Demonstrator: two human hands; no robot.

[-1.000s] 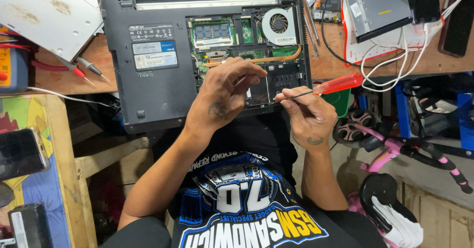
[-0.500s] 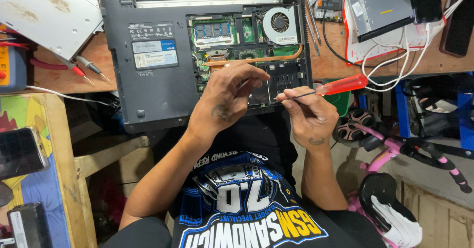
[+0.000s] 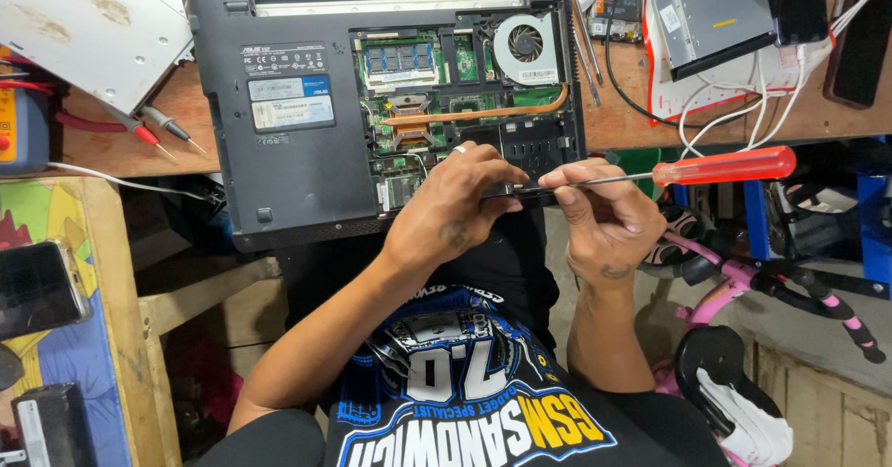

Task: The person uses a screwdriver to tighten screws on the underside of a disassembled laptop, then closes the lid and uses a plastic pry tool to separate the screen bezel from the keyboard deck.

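Laptop (image 3: 307, 142) upside down on tabletop (image 3: 641, 118), bottom cover off, near edge hanging over toward me so I can reach the open bay at its 5 o'clock corner. My left hand (image 3: 455, 211) lies flat over that corner, fingers curled down, steadying the case; whether it pinches anything underneath I cannot tell. My right hand (image 3: 604, 221) pinches the metal shaft of a red-handled screwdriver (image 3: 725, 165), held level, handle out at 3 o'clock, tip going under my left fingers. Open bay shows fan (image 3: 525, 47) at 1 o'clock, memory sticks (image 3: 398, 61), copper pipe (image 3: 483, 114). Silver drive (image 3: 711, 12) sits apart on tabletop, 2 o'clock of the laptop.
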